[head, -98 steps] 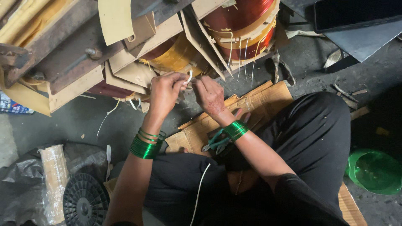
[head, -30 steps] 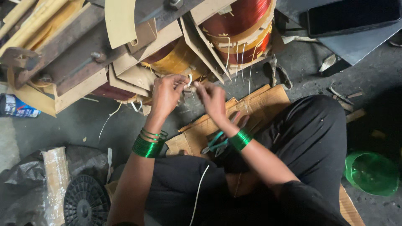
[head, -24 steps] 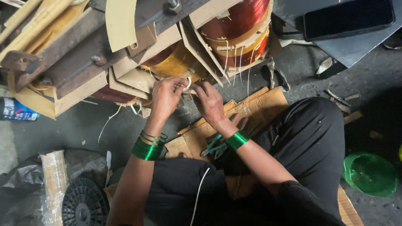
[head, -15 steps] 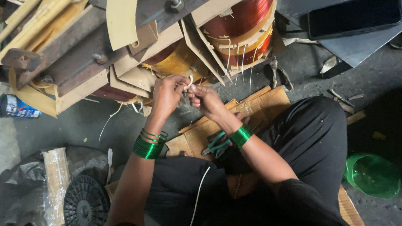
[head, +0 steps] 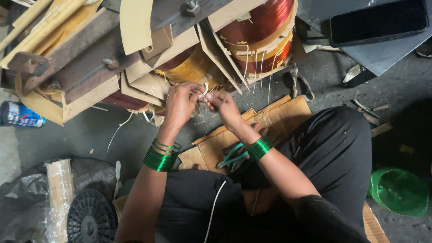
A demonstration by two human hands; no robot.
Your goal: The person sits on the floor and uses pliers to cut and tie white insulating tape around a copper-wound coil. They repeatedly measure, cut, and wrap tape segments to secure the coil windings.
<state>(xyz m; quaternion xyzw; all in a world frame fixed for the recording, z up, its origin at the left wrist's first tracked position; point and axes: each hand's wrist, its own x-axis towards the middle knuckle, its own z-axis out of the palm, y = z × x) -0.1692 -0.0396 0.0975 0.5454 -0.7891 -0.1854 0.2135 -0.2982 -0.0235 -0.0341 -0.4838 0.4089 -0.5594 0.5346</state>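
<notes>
My left hand (head: pixel 181 104) and my right hand (head: pixel 223 105) meet at a thin white sleeved wire (head: pixel 205 90) that sticks out from a large transformer winding (head: pixel 189 67) wrapped in yellow and brown insulation paper. Both hands pinch this wire between thumb and fingers, close to each other. Green bangles sit on both wrists. A copper-red coil (head: pixel 261 22) stands just behind, with several white leads hanging from it. Green-handled pliers (head: pixel 231 158) lie on my lap below the right wrist.
A sheet of cardboard (head: pixel 279 118) lies under my legs. A black spool (head: pixel 91 220) and a wrapped bundle (head: pixel 57 198) sit at the lower left, a green plastic lid (head: pixel 399 191) at the right, a dark phone (head: pixel 379 21) at the top right, a blue can (head: pixel 20 114) at the left.
My hands have drawn closer together on the white wire and shifted slightly up toward the winding. The view has moved a little.
</notes>
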